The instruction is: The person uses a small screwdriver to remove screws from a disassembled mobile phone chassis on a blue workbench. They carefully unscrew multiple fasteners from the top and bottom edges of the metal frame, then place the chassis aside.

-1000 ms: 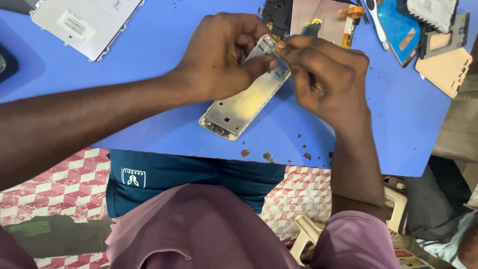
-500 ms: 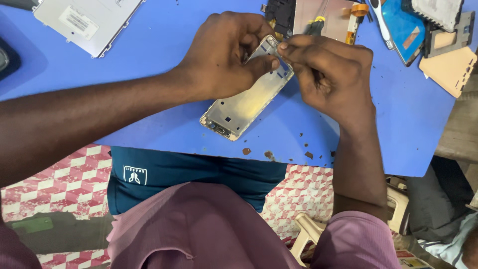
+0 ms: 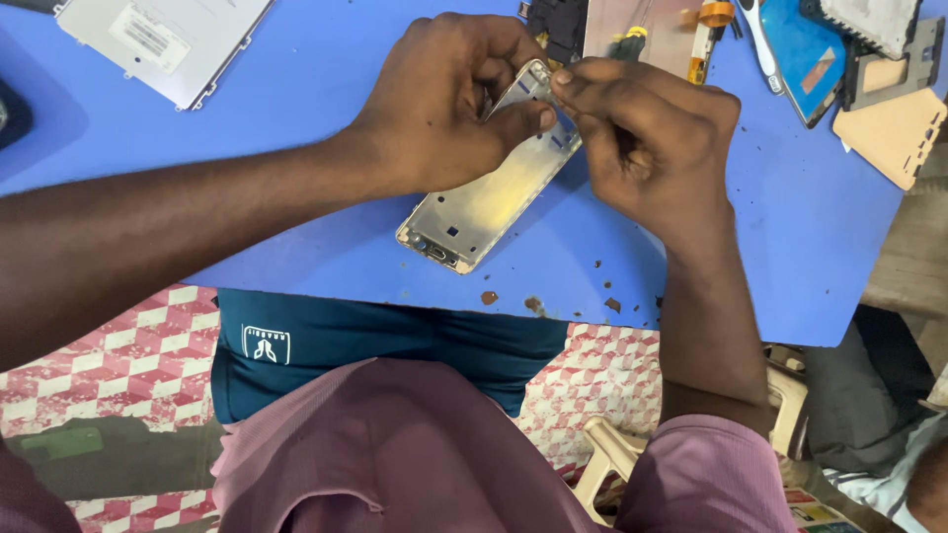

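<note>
A silver and gold phone frame (image 3: 489, 202) lies tilted on the blue table (image 3: 296, 128), its lower end pointing toward me. My left hand (image 3: 449, 94) grips the frame's upper end, thumb pressed on its inner face. My right hand (image 3: 642, 138) pinches at the top right corner of the same frame with thumb and forefinger. Whether a small part sits between those fingertips cannot be seen.
A white metal panel (image 3: 163, 39) lies at the back left. Phone parts, a blue-backed piece (image 3: 795, 59), a tan sheet (image 3: 894, 128) and orange-handled tools (image 3: 706, 30) crowd the back right. Small brown chips (image 3: 538, 304) dot the table's near edge. My knees are below.
Both hands and the phone frame stay almost where they were; the fingers of my right hand shift slightly at the frame's top corner.
</note>
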